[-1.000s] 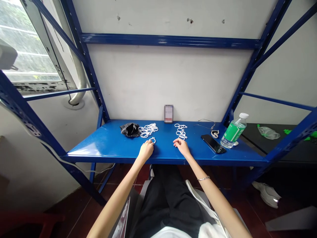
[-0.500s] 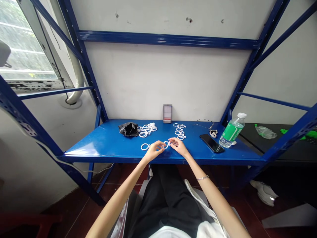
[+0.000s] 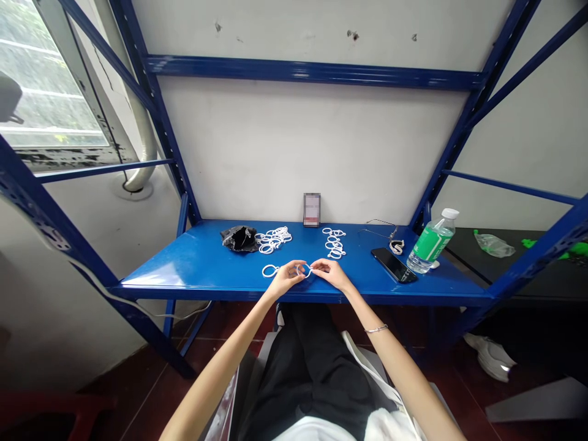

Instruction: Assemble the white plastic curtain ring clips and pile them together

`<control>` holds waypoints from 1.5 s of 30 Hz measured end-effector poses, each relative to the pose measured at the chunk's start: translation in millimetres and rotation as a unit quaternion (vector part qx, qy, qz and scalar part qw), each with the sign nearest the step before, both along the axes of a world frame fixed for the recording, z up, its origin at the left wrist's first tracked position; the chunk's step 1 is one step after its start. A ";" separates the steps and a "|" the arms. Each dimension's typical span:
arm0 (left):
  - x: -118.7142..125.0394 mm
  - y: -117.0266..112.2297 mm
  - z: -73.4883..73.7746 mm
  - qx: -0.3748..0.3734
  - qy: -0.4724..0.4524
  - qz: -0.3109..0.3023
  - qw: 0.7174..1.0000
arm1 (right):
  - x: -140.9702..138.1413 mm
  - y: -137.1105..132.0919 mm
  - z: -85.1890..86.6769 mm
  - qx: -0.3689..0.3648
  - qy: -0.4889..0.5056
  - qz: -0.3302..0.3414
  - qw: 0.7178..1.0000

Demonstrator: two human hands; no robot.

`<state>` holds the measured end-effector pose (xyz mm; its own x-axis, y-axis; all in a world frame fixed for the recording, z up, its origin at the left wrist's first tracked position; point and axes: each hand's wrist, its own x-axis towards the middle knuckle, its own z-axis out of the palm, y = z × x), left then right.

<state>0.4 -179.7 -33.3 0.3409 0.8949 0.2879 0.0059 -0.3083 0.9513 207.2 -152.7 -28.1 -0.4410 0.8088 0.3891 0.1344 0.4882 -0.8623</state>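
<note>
Near the table's front edge, my left hand pinches one side of a white ring. The fingers of my right hand are closed on the ring's other side, by a small part that my fingertips mostly hide. Another white ring lies on the blue table to the left of my left hand, partly behind it. Beyond my right hand rests a small cluster of white rings. A larger heap of white rings lies farther back on the left.
A crumpled black bag sits left of the heap. A small screen leans against the wall. To the right are a black phone, a water bottle and eyeglasses. Blue posts frame the table.
The white ring between my hands has shifted slightly left and turned. My right hand has moved a little left and down, its fingers closer to my left hand.
</note>
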 end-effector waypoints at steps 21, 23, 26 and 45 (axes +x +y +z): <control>7.8 -6.4 1.6 0.058 0.096 0.070 0.991 | -3.7 -11.5 4.4 0.039 -0.012 -0.020 0.999; 7.9 -6.3 1.1 0.061 0.092 0.069 0.991 | -4.0 -11.9 4.9 0.049 -0.018 -0.023 0.998; 8.4 -6.7 1.2 0.066 0.089 0.072 0.991 | -4.1 -12.2 4.6 0.059 -0.023 -0.031 0.998; 13.3 -8.1 1.1 0.118 0.120 0.128 0.977 | -8.8 -22.6 1.4 0.081 -0.007 -0.092 0.992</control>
<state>13.7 -187.7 -32.1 0.1968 0.8781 0.4362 0.3253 -0.4782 0.8158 198.5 -175.3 -26.8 -0.2981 0.8037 0.5149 0.2458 0.5859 -0.7722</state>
